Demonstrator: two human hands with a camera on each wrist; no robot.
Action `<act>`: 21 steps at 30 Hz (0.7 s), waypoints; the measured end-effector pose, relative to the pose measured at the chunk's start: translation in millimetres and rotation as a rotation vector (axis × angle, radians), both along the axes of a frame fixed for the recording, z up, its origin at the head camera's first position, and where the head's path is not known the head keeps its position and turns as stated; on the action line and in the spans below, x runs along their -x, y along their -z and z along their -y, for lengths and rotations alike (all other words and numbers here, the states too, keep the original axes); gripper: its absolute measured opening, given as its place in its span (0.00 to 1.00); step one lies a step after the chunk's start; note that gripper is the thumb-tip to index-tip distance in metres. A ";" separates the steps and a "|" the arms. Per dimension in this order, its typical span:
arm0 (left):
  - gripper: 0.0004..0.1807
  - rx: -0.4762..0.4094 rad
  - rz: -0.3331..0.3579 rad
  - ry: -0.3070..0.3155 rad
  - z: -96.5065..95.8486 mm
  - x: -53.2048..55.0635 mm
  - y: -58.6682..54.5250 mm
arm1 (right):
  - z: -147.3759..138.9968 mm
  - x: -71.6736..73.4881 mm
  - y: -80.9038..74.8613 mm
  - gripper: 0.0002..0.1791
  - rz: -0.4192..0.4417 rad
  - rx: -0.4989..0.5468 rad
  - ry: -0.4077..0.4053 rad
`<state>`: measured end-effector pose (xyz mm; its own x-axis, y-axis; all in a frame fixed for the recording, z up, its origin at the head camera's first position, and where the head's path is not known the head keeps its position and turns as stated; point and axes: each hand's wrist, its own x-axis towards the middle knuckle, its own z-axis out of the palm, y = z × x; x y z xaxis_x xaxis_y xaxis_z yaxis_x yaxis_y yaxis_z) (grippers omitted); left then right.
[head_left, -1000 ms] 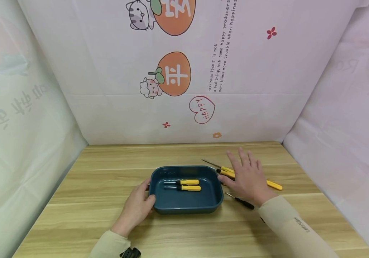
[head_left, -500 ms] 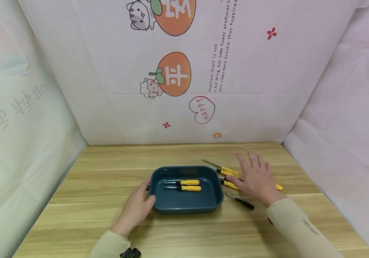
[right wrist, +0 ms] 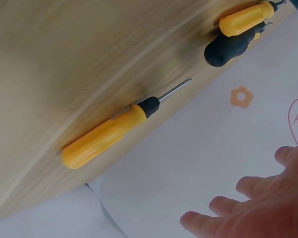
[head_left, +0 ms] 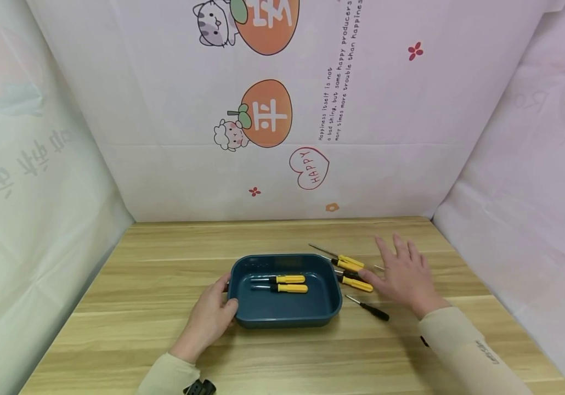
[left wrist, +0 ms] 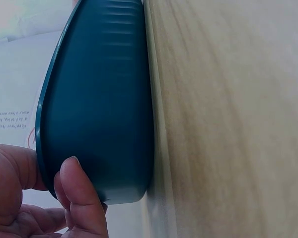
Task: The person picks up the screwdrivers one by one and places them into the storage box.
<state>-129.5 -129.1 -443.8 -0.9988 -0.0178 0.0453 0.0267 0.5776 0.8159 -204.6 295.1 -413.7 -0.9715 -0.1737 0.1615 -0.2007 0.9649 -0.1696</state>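
Note:
My left hand (head_left: 208, 318) grips the left end of a dark blue rectangular dish (head_left: 287, 322), thumb over its rim. Two small yellow-handled screwdrivers (head_left: 292, 288) lie side by side inside the dish. Fingers spread, my right hand (head_left: 403, 274) hovers above the table to the dish's right and holds nothing. It hides most of one yellow screwdriver (right wrist: 107, 141) in the head view; the right wrist view shows that tool whole. Several screwdrivers lie between dish and right hand, among them yellow ones (head_left: 357, 284) and a thick black handle (right wrist: 226, 49).
A slim black screwdriver (head_left: 375, 312) lies alone near the dish's right front corner. The wooden table (head_left: 164, 274) ends at a printed white back sheet (head_left: 188, 181), and white sheets also hang at both sides.
My right hand has moved right and slightly nearer, still spread, uncovering yellow and black screwdriver handles beside the dish. The left hand and the dish have stayed put.

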 end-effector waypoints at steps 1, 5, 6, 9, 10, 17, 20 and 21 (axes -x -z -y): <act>0.37 0.000 0.001 0.000 0.0 0.0 0.1 | -1.1 -0.4 0.2 0.59 0.001 0.000 0.002; 0.37 0.002 0.002 -0.001 0.0 0.1 0.5 | -6.1 -1.1 2.0 0.59 0.005 -0.004 0.013; 0.37 0.002 0.002 -0.001 0.0 0.2 0.5 | -7.5 -1.1 2.7 0.59 0.005 -0.005 0.016; 0.37 0.004 0.001 -0.003 0.2 0.3 0.3 | -11.8 -0.9 4.7 0.59 0.002 -0.011 0.026; 0.36 0.006 0.001 -0.003 0.2 0.3 0.2 | -13.3 -1.0 5.3 0.58 0.002 -0.011 0.026; 0.36 0.008 0.004 0.000 0.3 -0.2 0.2 | -23.8 -2.2 9.7 0.57 -0.002 -0.026 0.032; 0.36 0.012 0.003 0.000 0.1 0.3 0.7 | -27.8 -2.8 11.4 0.57 0.000 -0.040 0.040; 0.36 0.014 0.002 0.000 0.1 0.3 0.9 | -29.2 -2.8 12.0 0.57 0.001 -0.043 0.043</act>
<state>-129.8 -129.3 -444.7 -0.9989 -0.0168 0.0438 0.0256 0.5888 0.8079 -201.8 324.3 -425.8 -0.9782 -0.1388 0.1541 -0.1590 0.9790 -0.1274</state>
